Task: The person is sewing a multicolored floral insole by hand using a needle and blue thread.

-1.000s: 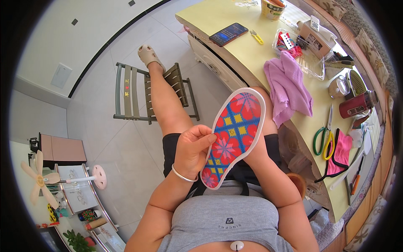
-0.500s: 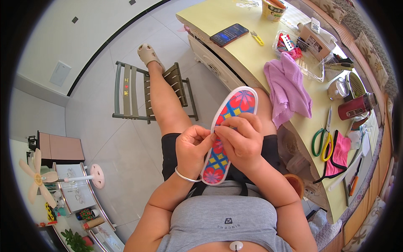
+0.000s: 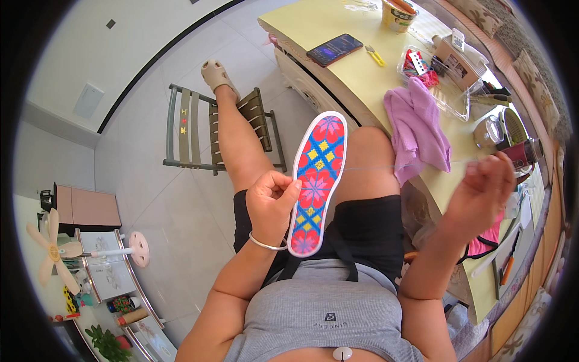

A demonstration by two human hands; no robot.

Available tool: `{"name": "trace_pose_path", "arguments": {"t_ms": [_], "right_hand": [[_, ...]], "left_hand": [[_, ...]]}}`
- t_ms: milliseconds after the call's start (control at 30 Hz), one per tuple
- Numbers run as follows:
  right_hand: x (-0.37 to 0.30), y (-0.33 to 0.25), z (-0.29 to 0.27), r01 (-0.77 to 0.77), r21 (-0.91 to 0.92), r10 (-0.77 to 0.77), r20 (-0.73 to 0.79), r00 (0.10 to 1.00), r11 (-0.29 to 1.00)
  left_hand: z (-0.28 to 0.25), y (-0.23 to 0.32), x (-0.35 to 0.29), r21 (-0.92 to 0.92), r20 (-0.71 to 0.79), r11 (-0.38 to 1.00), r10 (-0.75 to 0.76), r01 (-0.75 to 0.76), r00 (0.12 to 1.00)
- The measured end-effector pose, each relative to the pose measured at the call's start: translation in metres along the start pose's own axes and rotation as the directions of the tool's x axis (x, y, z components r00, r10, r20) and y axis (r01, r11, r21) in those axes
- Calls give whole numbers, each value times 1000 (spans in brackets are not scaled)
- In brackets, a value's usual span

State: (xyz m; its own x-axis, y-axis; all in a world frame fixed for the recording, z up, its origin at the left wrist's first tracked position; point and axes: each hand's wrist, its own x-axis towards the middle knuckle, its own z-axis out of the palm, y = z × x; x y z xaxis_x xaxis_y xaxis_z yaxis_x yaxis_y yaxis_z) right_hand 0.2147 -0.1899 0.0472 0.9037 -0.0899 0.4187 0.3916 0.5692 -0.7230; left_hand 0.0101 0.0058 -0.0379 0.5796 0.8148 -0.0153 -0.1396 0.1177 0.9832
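Observation:
Pinched at its left edge between the thumb and fingers of my left hand (image 3: 267, 202), a white-rimmed insole (image 3: 316, 184) stands above my lap. Its face carries a stitched pattern in red, pink, blue and yellow. A thin pale thread (image 3: 374, 168) stretches from the insole's right edge across my thigh toward my right hand (image 3: 479, 196). That hand is raised out over the table side, slightly blurred, with fingers drawn together on the thread. Whether a needle is in them is too small to make out.
On the yellow-topped table (image 3: 362, 84) at right lie a phone (image 3: 334, 49), small yellow snips (image 3: 375, 56), a purple towel (image 3: 416, 120), a clear box of threads (image 3: 417, 65) and a dark red flask (image 3: 523, 152). A folding chair (image 3: 190, 127) stands ahead under my foot.
My right hand has left the insole and swung far right, drawing the thread out taut. The insole has turned more upright and faces me more fully, still in my left hand.

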Motion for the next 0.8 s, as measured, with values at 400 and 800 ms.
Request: {"name": "trace_pose_path", "arguments": {"t_ms": [400,800], "right_hand": [[-110,47,52,529,-409,21,805,593,743],[-112,49,53,547,-415,20,808,588,727]], "left_hand": [[8,20,-12,-17,35,998,-53,54,998],[10,19,-15,-31,38,999,-19,20,999]]}}
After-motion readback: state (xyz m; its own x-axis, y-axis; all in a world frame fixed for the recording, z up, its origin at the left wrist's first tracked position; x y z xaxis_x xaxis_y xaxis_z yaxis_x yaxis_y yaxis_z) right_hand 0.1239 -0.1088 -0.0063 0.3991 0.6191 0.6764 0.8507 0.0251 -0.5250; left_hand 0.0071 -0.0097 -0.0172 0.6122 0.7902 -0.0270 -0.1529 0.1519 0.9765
